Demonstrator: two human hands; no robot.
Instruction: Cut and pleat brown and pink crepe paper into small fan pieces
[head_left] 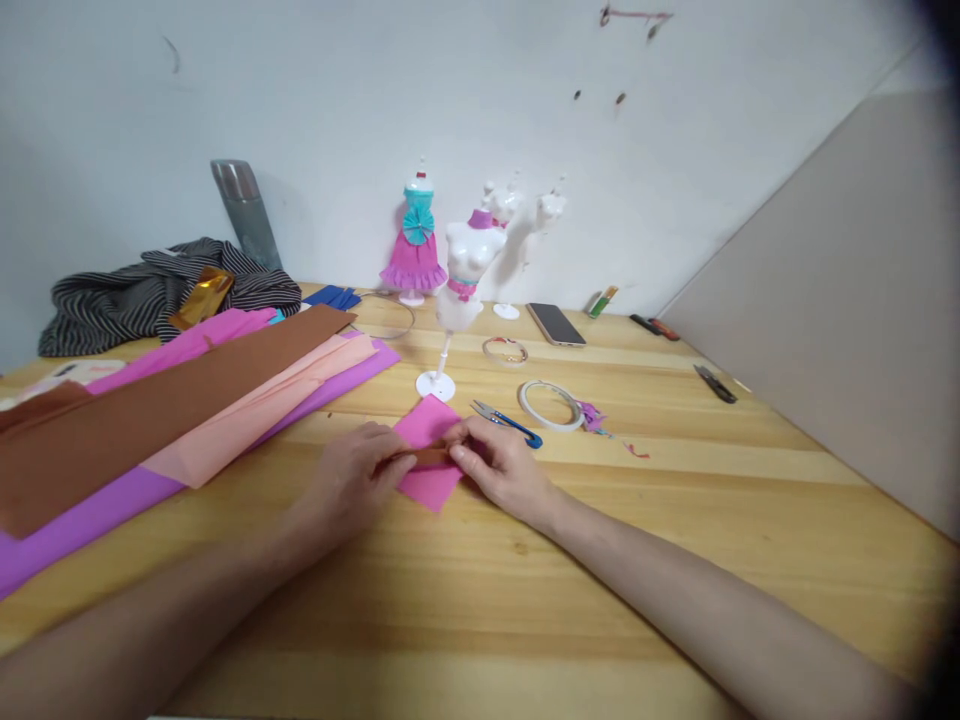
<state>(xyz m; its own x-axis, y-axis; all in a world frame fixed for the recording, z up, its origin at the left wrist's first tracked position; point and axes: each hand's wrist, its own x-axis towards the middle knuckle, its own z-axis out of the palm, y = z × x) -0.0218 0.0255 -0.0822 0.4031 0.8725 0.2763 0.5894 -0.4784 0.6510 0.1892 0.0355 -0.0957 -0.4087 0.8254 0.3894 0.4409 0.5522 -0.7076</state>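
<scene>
Between my two hands a narrow brown strip point(430, 457) is stretched, paper or cloth I cannot tell. My left hand point(367, 462) pinches its left end, and my right hand point(491, 462) pinches its right end. Under the strip lies a pink sheet point(427, 424), partly covered by the fingers. Just beyond it stands a small white mannequin point(470, 262) on a round base, with a purple collar and a pink band at its waist. Blue-handled thread snips point(504, 421) rest beside my right hand. A roll of white tape point(551, 405) lies further right, near purple scraps point(592, 416).
Long brown, peach and purple sheets point(180, 400) spread over the table's left side, before a striped cloth point(172, 290) and a flask point(246, 212). At the back stand a dressed mannequin point(418, 240) and a phone point(556, 324). A box cutter point(715, 383) lies at right.
</scene>
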